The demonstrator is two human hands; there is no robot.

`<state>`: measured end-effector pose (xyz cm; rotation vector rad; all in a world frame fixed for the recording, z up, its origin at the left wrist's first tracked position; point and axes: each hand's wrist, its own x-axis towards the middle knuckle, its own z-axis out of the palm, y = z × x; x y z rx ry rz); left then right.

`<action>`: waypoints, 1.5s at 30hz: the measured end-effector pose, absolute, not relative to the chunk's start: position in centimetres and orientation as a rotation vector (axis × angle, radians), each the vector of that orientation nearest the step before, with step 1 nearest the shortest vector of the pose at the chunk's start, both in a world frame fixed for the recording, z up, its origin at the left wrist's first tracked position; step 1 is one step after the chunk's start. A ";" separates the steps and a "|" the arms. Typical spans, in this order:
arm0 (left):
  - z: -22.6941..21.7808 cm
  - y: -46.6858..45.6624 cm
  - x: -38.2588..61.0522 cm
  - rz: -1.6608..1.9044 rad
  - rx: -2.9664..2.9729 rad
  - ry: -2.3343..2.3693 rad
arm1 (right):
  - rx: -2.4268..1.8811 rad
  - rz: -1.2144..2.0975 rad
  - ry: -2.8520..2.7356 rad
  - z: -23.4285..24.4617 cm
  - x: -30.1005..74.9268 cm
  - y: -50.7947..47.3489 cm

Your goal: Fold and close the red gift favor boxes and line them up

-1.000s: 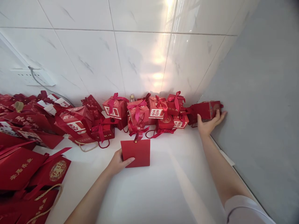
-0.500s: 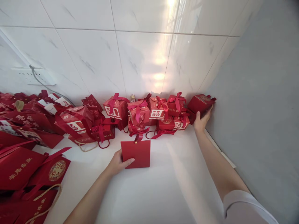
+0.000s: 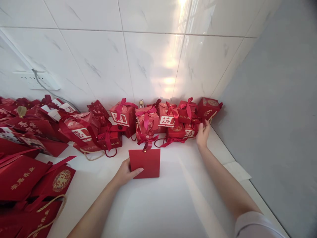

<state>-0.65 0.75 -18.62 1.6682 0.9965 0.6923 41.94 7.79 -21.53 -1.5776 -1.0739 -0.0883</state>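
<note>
My left hand [image 3: 126, 173] grips the left edge of a flat red folded box [image 3: 146, 162] lying on the white counter [image 3: 173, 198], thumb on top. My right hand [image 3: 203, 132] reaches to the back right corner, fingers loosely spread beside a red gift box [image 3: 207, 107] that stands on the pile against the tiled wall; it holds nothing I can see. A row of small red ribbon-tied boxes [image 3: 148, 119] runs along the wall between the two hands.
Red paper gift bags [image 3: 27, 178] with gold print and rope handles crowd the left side. A grey wall [image 3: 272, 115] closes off the right. A white socket with a cable [image 3: 42, 81] sits on the tiled wall at the left.
My right hand lifted the red box from the corner onto the pile, let go of it and drew back leftward. The left hand stayed on the flat box.
</note>
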 end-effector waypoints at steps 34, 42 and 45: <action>-18.4 0.7 -0.4 0.723 1.662 1.022 | -1.664 -0.347 -1.481 -13.3 38.5 7.9; -18.5 0.5 -0.6 0.724 1.657 0.994 | -1.583 0.176 -1.664 -8.6 42.9 14.2; -18.6 0.6 -0.6 0.718 1.656 0.991 | -1.784 0.155 -1.674 -6.5 43.2 15.1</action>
